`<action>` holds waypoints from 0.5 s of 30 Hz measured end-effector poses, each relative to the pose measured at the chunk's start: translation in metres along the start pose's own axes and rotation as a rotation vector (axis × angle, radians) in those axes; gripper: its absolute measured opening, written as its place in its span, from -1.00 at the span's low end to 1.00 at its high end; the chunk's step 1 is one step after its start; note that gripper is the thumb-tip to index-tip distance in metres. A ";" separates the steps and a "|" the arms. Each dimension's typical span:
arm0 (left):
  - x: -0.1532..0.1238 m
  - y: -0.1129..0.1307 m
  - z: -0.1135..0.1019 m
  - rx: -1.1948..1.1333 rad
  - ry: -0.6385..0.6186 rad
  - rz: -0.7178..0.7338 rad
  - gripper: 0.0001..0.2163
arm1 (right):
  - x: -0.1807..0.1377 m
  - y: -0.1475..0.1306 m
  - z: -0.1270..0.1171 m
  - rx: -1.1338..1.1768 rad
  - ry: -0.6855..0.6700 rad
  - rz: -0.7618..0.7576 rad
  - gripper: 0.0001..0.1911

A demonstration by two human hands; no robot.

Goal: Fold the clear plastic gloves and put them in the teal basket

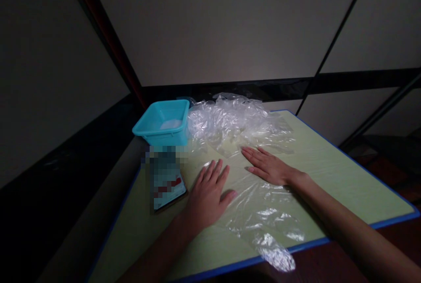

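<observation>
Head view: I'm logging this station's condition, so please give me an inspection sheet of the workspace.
Surface: pale green tabletop with blue edging.
Job's things: clear plastic, bunched at the far side, thinly spread nearer; a crumpled end overhangs the near edge.
Clutter: turquoise basin with something whitish inside; phone-like device, partly pixelated.
Hands: left hand palm down beside the device; right hand palm down on the plastic; neither grasping anything.
Cables: nothing seen.
Surroundings: pale panels with dark strips; dim light.

My left hand and right hand: bare, slim fingers; behind fingers, slender wrists, bare forearms.
</observation>
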State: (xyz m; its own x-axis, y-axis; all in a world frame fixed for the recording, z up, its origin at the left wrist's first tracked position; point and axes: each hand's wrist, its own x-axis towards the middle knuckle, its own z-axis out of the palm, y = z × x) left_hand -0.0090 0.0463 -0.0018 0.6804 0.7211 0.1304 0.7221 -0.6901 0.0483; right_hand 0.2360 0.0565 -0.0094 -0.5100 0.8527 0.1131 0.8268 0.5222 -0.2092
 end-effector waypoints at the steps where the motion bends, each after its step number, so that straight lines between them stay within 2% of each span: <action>1: -0.002 -0.002 -0.001 0.006 0.000 -0.012 -0.47 | 0.000 0.001 -0.001 0.009 -0.004 0.001 -0.41; 6: -0.003 -0.001 0.000 0.038 0.001 -0.061 -0.48 | -0.001 0.001 -0.023 0.164 0.009 0.022 -0.48; 10: 0.003 0.006 0.002 0.077 0.028 -0.111 -0.50 | -0.013 -0.019 -0.042 0.211 0.134 0.140 -0.49; 12: 0.005 0.008 0.003 0.094 0.038 -0.128 -0.49 | -0.024 -0.034 -0.039 0.118 0.177 0.215 -0.42; 15: 0.006 0.008 0.004 0.106 0.030 -0.121 -0.48 | -0.042 -0.046 -0.021 -0.050 0.088 0.142 -0.29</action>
State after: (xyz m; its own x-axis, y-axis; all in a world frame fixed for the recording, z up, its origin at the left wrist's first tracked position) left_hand 0.0014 0.0457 -0.0050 0.5851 0.7951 0.1598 0.8085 -0.5872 -0.0387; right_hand 0.2243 -0.0029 0.0156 -0.3661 0.9147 0.1713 0.9010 0.3945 -0.1806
